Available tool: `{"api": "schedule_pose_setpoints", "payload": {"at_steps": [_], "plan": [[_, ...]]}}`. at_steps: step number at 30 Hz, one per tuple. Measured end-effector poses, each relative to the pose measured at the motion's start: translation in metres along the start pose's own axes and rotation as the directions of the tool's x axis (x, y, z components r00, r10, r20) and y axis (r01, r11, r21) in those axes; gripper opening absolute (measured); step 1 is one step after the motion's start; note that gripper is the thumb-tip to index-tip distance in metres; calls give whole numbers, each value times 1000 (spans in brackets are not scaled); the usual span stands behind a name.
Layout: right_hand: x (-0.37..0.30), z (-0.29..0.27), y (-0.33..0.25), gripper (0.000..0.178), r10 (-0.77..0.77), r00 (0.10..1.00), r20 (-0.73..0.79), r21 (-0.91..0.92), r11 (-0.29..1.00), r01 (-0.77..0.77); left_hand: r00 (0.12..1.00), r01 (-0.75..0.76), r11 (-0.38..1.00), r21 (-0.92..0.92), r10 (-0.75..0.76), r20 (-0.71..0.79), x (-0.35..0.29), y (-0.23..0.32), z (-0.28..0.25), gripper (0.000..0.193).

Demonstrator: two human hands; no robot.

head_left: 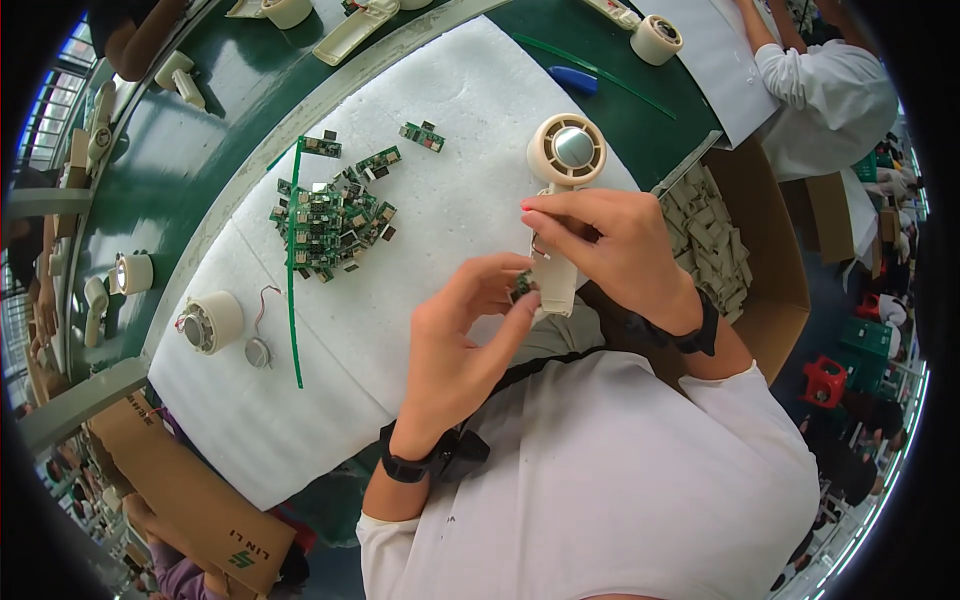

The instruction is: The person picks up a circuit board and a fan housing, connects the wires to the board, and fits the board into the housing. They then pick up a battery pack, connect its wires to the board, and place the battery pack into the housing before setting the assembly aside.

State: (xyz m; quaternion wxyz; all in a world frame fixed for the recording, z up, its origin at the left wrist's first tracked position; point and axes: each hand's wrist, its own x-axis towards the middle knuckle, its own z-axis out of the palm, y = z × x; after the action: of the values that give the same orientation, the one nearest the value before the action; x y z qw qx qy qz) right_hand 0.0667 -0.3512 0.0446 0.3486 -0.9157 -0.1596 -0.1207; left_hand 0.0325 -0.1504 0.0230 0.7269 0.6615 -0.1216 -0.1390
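Observation:
A cream handheld fan (567, 150) lies at the right side of the white foam sheet (440, 200), its round head facing up with a silver disc in the middle. Its handle shell (553, 285) is uncovered and points toward me. My left hand (455, 325) pinches a small green circuit board (522, 287) beside the handle. Above the handle, my right hand (620, 235) is closed with thumb and forefinger together on a thin wire, and a red spot shows at the fingertips. Part of the wire is hidden by the fingers. Left of my hands lies a pile of circuit boards (325, 225).
A green strip (295, 260) crosses the pile. At the left of the foam sit a fan motor housing (212, 322) and a wired round motor (258, 351). A cardboard box (765, 270) of cream plastic parts stands at my right. A co-worker's white sleeve (820, 95) shows far right.

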Motion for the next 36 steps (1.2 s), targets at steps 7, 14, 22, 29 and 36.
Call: {"api": "schedule_pose_setpoints", "payload": {"at_steps": [7, 14, 22, 29, 36], "plan": [[1, -2, -1, 10, -37, 999, 13, -51, 998, 37, 959, -58, 992, 108, 86, -269, 17, 10, -6, 25], [0, 2, 1, 8, -50, 998, -47, 0, 999, 50, 964, -67, 989, 132, 98, -248, 31, 2, 9, 28], [5, -4, 6, 11, -197, 976, -96, -138, 973, 183, 959, -114, 983, 146, 148, -244, 34, -8, 12, 29], [6, -5, 6, 13, -210, 975, -72, -121, 972, 200, 950, -138, 983, 121, 166, -264, 35, -11, 13, 29], [6, -4, 9, 12, -256, 964, -74, -97, 964, 248, 930, -225, 953, 203, 272, -247, 37, -15, 13, 31]]}}
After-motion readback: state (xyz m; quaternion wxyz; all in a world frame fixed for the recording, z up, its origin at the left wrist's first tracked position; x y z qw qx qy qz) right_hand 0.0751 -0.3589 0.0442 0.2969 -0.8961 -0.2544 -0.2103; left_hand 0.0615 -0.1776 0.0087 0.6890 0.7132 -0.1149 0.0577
